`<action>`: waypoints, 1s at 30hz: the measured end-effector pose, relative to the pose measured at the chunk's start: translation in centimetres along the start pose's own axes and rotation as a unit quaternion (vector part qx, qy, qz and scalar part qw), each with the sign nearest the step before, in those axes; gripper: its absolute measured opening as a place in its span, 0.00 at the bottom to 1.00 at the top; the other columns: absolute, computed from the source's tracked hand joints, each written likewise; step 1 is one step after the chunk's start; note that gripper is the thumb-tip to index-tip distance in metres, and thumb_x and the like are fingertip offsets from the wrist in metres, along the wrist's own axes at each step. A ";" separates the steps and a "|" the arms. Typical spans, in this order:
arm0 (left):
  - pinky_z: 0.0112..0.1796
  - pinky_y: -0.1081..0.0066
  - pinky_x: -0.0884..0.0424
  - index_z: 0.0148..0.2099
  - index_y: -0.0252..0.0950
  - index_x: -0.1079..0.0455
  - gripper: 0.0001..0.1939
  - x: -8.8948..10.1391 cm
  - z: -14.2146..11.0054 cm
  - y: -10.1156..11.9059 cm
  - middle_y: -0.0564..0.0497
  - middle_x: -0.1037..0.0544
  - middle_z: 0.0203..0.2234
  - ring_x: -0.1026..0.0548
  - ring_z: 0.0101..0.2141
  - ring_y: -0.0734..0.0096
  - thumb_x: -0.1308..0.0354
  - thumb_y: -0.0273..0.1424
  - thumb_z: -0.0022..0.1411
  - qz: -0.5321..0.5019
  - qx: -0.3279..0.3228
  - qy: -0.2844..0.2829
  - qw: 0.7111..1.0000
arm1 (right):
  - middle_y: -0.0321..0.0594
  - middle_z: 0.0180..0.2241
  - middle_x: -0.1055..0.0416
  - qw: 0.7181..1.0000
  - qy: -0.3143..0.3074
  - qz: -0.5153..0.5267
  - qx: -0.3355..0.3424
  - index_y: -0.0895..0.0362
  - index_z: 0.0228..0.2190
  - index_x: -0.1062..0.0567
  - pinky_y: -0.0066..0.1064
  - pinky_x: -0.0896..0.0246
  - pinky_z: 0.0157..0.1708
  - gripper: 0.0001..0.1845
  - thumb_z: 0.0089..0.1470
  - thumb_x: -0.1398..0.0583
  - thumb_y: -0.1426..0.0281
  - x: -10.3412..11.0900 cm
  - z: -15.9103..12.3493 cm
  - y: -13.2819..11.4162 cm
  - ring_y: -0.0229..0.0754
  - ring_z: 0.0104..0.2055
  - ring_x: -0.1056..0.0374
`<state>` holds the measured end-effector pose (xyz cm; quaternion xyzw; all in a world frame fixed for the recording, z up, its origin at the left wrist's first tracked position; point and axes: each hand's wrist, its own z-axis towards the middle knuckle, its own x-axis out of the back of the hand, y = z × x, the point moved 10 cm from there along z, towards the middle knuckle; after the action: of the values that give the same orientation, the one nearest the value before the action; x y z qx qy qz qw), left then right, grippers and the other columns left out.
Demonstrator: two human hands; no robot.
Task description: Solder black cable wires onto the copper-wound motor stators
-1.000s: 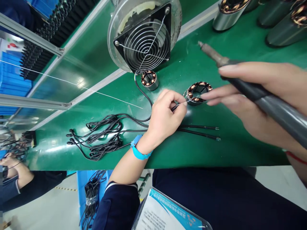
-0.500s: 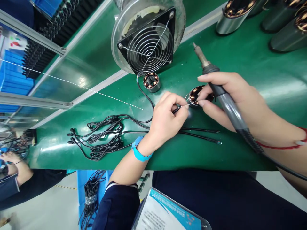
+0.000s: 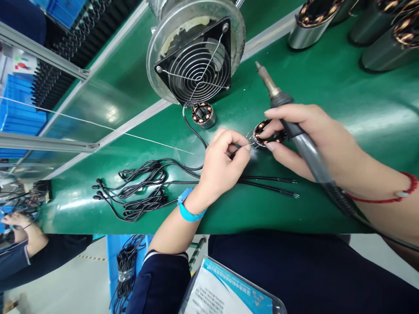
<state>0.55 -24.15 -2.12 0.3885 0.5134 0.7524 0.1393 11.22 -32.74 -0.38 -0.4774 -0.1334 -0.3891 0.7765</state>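
Note:
My left hand (image 3: pixel 224 163) is closed, pinching the end of a black cable (image 3: pixel 235 153) between thumb and forefinger. Thin wires run from there to a small copper-wound motor stator (image 3: pixel 257 134) on the bench. My right hand (image 3: pixel 314 139) is wrapped around a soldering iron (image 3: pixel 303 144), whose tip points up and away from the stator. The thumb and a finger of that hand also touch the stator and partly cover it. Under my left wrist and beyond it lie coiled black cables (image 3: pixel 144 187), with stripped ends to the right.
A fan with a wire guard (image 3: pixel 199 78) stands at the back, a second small stator (image 3: pixel 203 115) before it. Larger stators (image 3: pixel 309 28) are at upper right. A thin pale wire (image 3: pixel 144 138) stretches in from the left. Another person's hand (image 3: pixel 16 219) shows at far left.
The view has shifted slightly, moving most bench items a little left and down. Both hands keep their hold near the stator, and the iron stays pointed away.

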 end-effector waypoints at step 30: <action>0.19 0.82 0.36 0.39 0.37 0.38 0.12 -1.0 -0.3 -3.3 0.59 0.29 0.28 0.30 0.20 0.85 0.45 0.17 0.54 -0.219 0.223 -0.050 0.948 | 0.34 0.37 0.23 0.994 0.056 -0.086 0.039 0.50 0.58 0.37 0.39 0.33 0.40 0.24 0.63 0.41 0.73 1.3 0.0 -1.9 0.43 0.38 0.28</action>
<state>0.37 -23.54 -5.57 0.3246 0.7330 0.5491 0.2362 10.66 -33.86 1.58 -0.4109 -0.1450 -0.4749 0.7646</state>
